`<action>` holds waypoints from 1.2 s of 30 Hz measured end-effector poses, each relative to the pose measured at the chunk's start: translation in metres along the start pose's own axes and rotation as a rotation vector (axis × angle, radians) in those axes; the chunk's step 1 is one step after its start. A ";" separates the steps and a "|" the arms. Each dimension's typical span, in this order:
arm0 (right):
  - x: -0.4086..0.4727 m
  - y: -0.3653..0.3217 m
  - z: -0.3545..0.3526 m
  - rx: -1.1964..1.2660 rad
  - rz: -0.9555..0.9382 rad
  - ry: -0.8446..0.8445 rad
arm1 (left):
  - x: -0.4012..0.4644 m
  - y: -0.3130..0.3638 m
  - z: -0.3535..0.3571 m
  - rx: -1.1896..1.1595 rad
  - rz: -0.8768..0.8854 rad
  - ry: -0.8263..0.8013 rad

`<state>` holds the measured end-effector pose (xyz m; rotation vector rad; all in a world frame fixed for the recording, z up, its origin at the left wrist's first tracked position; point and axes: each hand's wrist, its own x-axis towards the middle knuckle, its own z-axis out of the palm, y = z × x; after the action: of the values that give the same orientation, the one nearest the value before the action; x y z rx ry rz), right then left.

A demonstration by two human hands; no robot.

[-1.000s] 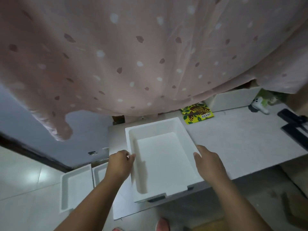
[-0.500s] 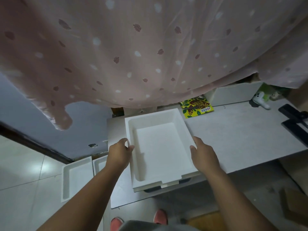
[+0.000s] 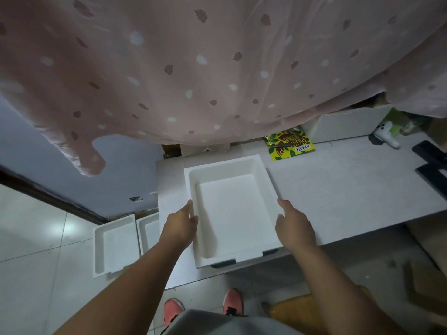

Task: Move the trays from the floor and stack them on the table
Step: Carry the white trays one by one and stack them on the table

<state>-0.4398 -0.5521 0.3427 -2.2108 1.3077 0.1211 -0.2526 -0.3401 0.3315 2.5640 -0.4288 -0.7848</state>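
Observation:
A white rectangular tray [image 3: 232, 213] lies on the pale grey table [image 3: 350, 189], near its left front corner. Dark gaps show under its near edge; what it rests on is hidden. My left hand [image 3: 181, 226] grips the tray's left rim with the fingertips on the wall. On the opposite rim, my right hand [image 3: 292, 226] holds on with the thumb against the edge. Two more white trays [image 3: 116, 243] [image 3: 150, 230] lie side by side on the floor to the left; the table partly covers the right one.
A pink dotted curtain [image 3: 217, 68] hangs low over the table's back. A green and yellow packet [image 3: 287, 146], a white box [image 3: 346, 126], a white object [image 3: 387, 136] and a black object [image 3: 433, 165] sit at the back and right. My pink shoes [image 3: 232, 301] stand below.
The tray went from tilted and held at the table's front edge to lying flat farther onto the table. Both hands stayed on its side rims.

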 end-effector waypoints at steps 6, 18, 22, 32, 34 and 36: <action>0.003 -0.019 -0.003 -0.125 0.000 0.030 | 0.003 -0.008 -0.009 -0.007 0.016 -0.091; -0.057 -0.176 0.055 0.166 -0.473 -0.115 | -0.045 -0.145 -0.059 -0.281 -0.153 -0.182; -0.099 -0.236 0.108 0.102 -0.499 -0.354 | -0.069 -0.228 -0.091 -0.371 -0.222 -0.160; -0.209 -0.328 0.253 0.055 -0.425 -0.551 | -0.085 -0.439 -0.160 -0.490 -0.401 -0.129; -0.227 -0.345 0.285 0.017 -0.385 -0.621 | -0.085 -0.481 -0.165 -0.462 -0.449 -0.144; -0.242 -0.355 0.303 0.027 -0.326 -0.650 | -0.089 -0.502 -0.162 -0.455 -0.482 -0.189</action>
<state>-0.2099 -0.0799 0.3226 -2.0677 0.5866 0.6298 -0.1452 0.1780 0.2540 2.1825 0.3047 -1.1433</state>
